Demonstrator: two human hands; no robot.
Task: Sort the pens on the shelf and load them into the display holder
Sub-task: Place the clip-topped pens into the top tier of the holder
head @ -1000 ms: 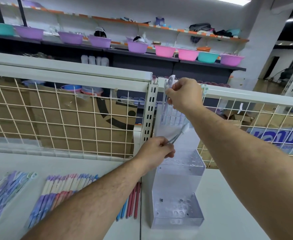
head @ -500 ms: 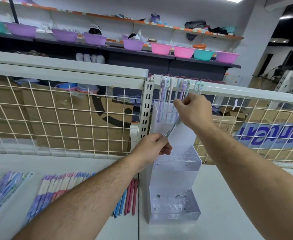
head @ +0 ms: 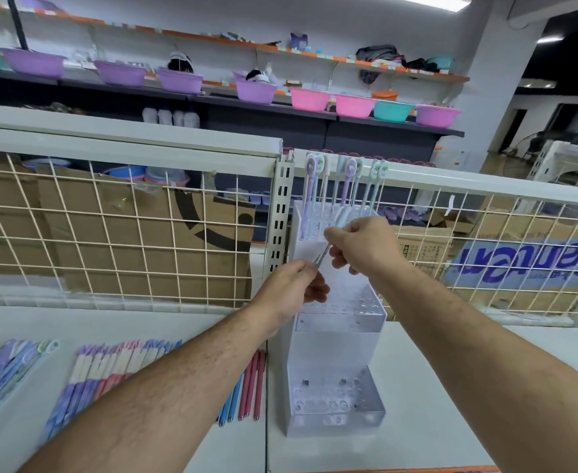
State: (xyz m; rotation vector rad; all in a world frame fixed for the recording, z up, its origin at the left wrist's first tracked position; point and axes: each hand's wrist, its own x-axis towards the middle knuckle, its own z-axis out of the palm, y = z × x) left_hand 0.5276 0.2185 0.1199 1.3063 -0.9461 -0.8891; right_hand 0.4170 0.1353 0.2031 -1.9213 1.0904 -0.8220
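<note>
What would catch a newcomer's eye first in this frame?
Both hands meet at centre: the left hand and right hand each pinch one slim pen in front of the clear tiered display holder. In its top tier stand pastel pens, and rows of loose pens lie on the white shelf at left.

I count one display holder with three tiers. Behind, I see five purple basins, two pink basins, two teal basins.
</note>
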